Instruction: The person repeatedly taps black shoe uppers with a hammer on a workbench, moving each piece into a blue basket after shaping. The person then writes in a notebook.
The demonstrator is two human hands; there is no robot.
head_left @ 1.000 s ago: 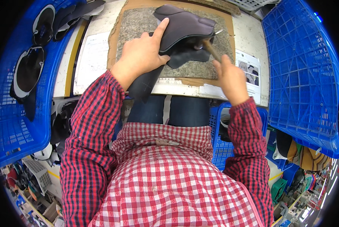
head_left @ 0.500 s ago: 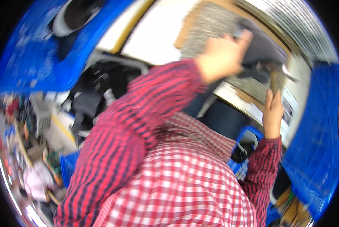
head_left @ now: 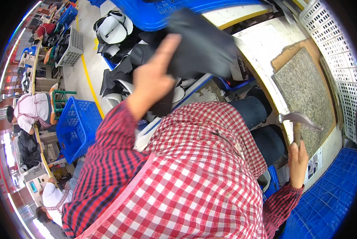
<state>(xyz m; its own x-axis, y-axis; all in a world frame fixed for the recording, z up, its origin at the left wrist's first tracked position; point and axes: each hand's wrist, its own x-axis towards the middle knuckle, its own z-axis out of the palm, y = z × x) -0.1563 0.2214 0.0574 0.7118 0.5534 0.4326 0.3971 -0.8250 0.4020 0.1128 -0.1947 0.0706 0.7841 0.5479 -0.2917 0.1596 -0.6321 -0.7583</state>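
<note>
My left hand (head_left: 154,79) is out to the left, closed on a black leather-like piece (head_left: 202,44) that is smeared by motion. The index finger lies along the piece; the thumb is hidden. Below it and beyond are several black and white shoe parts (head_left: 114,30) piled in a bin. In my right hand (head_left: 298,161) is a hammer (head_left: 298,118), gripped by its wooden handle, with the metal head up over the near edge of the worktable. The grey speckled slab (head_left: 304,95) on the table lies just beyond the hammer head.
A brown board (head_left: 282,59) sits under the slab on the white worktable (head_left: 262,36). White perforated crate (head_left: 331,47) stands along its far right, blue crate (head_left: 325,191) at lower right. Another blue basket (head_left: 79,123) is on the floor at left, near people (head_left: 33,109) working at benches.
My left hand has carried the black piece off the slab toward the pile at left. My view has turned left. The right hand keeps its grip on the hammer.
</note>
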